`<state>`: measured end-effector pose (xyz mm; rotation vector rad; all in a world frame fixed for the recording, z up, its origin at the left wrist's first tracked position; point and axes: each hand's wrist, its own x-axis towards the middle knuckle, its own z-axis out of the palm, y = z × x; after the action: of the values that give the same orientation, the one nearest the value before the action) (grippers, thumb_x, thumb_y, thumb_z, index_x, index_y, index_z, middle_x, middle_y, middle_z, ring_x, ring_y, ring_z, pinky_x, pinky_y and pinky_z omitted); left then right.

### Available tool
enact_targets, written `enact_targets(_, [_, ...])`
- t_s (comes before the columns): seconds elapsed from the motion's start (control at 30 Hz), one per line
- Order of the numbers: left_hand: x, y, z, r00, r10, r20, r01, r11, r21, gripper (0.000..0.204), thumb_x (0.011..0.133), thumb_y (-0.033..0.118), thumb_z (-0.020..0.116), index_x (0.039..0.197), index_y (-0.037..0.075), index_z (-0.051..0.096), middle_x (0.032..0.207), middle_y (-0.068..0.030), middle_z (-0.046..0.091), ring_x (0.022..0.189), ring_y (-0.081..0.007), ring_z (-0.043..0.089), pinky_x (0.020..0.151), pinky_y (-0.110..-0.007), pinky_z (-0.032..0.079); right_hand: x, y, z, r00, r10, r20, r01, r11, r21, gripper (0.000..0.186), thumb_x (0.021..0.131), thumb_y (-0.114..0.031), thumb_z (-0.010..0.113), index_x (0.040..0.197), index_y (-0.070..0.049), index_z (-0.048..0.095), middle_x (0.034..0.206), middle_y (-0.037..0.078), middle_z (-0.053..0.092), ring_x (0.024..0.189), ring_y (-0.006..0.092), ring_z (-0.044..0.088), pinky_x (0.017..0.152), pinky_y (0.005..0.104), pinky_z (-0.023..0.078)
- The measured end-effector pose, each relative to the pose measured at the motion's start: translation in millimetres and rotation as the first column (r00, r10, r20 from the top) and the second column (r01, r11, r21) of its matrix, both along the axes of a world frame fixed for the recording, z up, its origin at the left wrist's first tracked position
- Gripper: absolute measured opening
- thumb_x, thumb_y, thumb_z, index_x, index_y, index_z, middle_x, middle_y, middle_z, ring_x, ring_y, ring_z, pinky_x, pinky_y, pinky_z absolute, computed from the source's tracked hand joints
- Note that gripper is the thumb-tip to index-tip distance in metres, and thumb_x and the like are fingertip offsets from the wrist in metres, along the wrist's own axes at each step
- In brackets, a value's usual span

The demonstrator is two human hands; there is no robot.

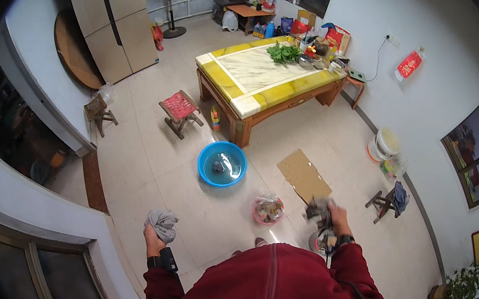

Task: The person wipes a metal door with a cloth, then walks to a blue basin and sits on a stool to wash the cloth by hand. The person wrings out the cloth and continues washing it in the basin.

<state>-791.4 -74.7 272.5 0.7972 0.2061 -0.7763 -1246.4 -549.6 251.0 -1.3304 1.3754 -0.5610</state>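
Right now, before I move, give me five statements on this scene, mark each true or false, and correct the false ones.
1. The left hand holds a grey cloth. True.
2. The right hand is empty. False: it holds a dark, blurred thing.
3. A flat piece of cardboard lies on the floor. True.
4. The basin is red. False: it is blue.
5. Green leaves lie on the table. True.

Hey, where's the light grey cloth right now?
In the head view, the light grey cloth is bunched in the left hand, left of centre, below and left of the blue basin.
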Motion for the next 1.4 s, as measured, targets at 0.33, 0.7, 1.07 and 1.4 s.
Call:
enact_targets(0.33, [-25, 56, -34, 0.990, 0.125, -0.067, -0.126, 0.992, -0.015, 0.034, 0.103, 0.021, 0.043, 0.118, -0.002, 0.063, 0.109, -0.0129, 0.070, 0.094, -0.0229, 0.069, 0.083, -0.033, 0.057, 83, -3, 196, 0.655, 0.287, 0.699, -0.238, 0.956, -0.170, 0.066, 0.100, -0.057, 0.040, 0.140, -0.005, 0.047, 0.133, 0.015, 0.059, 0.117, 0.0314, 0.060, 0.097, 0.0502, 0.051])
enact_targets(0.7, [-62, 72, -17, 0.976, 0.172, -0.134, -0.179, 0.983, -0.042, 0.029, 0.103, 0.022, 0.045, 0.105, 0.000, 0.064, 0.096, -0.0101, 0.069, 0.077, -0.0195, 0.063, 0.069, -0.029, 0.053, 150, 25, 142, 0.395, -0.029, 0.918, -0.490, 0.839, 0.238, 0.060, 0.099, -0.051, 0.047, 0.140, -0.007, 0.047, 0.137, 0.011, 0.055, 0.121, 0.0320, 0.056, 0.095, 0.0481, 0.052])
enact_targets(1.07, [-67, 78, -36, 0.988, 0.140, -0.065, -0.148, 0.980, -0.134, 0.031, 0.103, 0.019, 0.042, 0.113, -0.002, 0.063, 0.105, -0.0112, 0.069, 0.092, -0.0206, 0.066, 0.083, -0.031, 0.054, 164, 47, 108, 0.586, 0.105, 0.804, -0.563, 0.766, 0.310, 0.046, 0.100, -0.038, 0.054, 0.130, -0.003, 0.054, 0.126, 0.011, 0.063, 0.115, 0.0250, 0.061, 0.101, 0.0409, 0.049])
enact_targets(1.4, [-68, 83, -21, 0.901, 0.420, -0.105, -0.394, 0.896, 0.203, 0.031, 0.101, 0.022, 0.043, 0.074, 0.009, 0.049, 0.070, -0.0022, 0.049, 0.059, -0.0144, 0.044, 0.050, -0.028, 0.035, 101, 18, -35, 0.952, -0.080, 0.297, -0.086, 0.858, 0.507, 0.042, 0.094, -0.030, 0.060, 0.124, 0.000, 0.055, 0.114, 0.015, 0.064, 0.099, 0.0285, 0.067, 0.087, 0.0479, 0.056])
